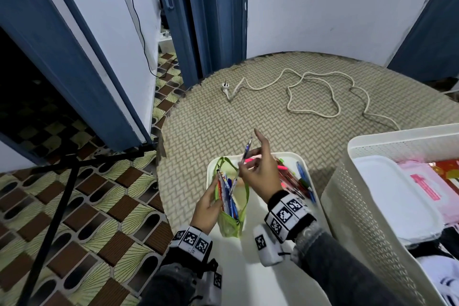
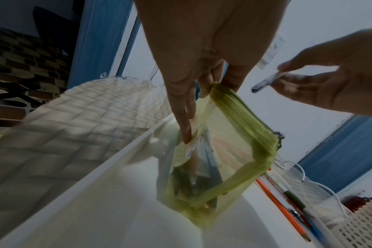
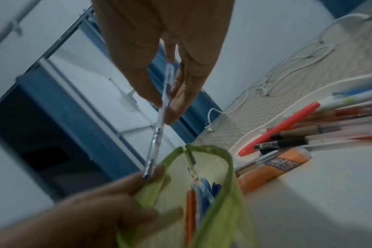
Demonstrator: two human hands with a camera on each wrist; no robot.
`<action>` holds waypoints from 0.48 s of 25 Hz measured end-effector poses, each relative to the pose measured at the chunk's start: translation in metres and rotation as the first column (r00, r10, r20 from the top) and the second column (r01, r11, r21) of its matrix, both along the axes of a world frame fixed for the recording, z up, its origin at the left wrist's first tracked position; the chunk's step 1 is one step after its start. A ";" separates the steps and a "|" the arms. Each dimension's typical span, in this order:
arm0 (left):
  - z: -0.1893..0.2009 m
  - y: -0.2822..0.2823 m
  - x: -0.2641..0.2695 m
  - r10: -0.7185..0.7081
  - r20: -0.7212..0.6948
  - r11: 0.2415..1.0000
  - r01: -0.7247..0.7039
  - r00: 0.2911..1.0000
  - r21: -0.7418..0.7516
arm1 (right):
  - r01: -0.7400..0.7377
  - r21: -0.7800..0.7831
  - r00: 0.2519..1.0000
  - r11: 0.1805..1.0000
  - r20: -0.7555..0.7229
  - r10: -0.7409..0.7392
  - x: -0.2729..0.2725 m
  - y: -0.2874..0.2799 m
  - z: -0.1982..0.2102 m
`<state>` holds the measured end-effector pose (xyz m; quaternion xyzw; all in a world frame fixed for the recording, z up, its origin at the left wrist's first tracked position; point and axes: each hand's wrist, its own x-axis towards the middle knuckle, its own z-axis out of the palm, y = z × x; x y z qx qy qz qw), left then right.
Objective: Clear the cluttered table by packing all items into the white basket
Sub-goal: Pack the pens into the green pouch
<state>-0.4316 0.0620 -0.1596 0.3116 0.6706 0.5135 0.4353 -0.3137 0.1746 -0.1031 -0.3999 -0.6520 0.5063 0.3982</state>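
Left hand point(image 1: 207, 208) pinches the rim of the green pouch point(image 1: 232, 208) to keep its mouth propped wide, so pens drop in without snagging. Right hand point(image 1: 260, 171) grips a clear pen point(image 1: 244, 156) between thumb and fingers, tip angled down at the opening. Loose pens point(image 1: 298, 181) wait on the tray point(image 1: 285, 156) (pouch stands on it too). White basket point(image 1: 357, 206) sits just right, already part-filled; power cord point(image 1: 310, 92) lies on the table point(image 1: 211, 119) behind
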 end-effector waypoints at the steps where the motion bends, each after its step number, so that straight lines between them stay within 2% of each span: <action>1: -0.002 0.000 -0.001 0.002 -0.004 1.000 -0.002 1.000 -0.003 | -0.075 0.012 0.992 0.997 0.098 0.074 -0.005 -0.003 -0.002; 2: -0.003 0.000 -0.002 0.004 -0.006 1.000 -0.004 1.000 -0.014 | -0.176 0.006 0.960 0.984 0.222 0.170 -0.009 -0.006 -0.007; 4: 0.000 0.000 -0.004 0.009 -0.012 1.000 -0.010 1.000 -0.016 | -0.338 -0.020 0.846 0.941 0.432 0.314 -0.012 -0.009 -0.021; 5: -0.002 0.000 -0.006 0.013 -0.022 1.000 -0.014 1.000 -0.017 | -0.331 0.011 0.835 0.944 0.469 0.287 -0.012 -0.007 -0.028; 7: -0.002 -0.001 -0.010 0.033 -0.043 0.999 -0.034 0.999 -0.029 | -0.148 0.131 0.908 0.980 0.411 0.082 -0.009 0.005 -0.040; 9: -0.007 -0.002 -0.016 0.069 -0.054 0.997 -0.071 0.996 -0.027 | -0.017 0.153 0.934 0.988 0.354 -0.039 -0.002 0.021 -0.048; 12: -0.010 -0.002 -0.022 0.120 -0.086 0.992 -0.122 0.989 -0.022 | -0.092 0.087 0.901 0.992 0.431 0.046 0.010 0.040 -0.061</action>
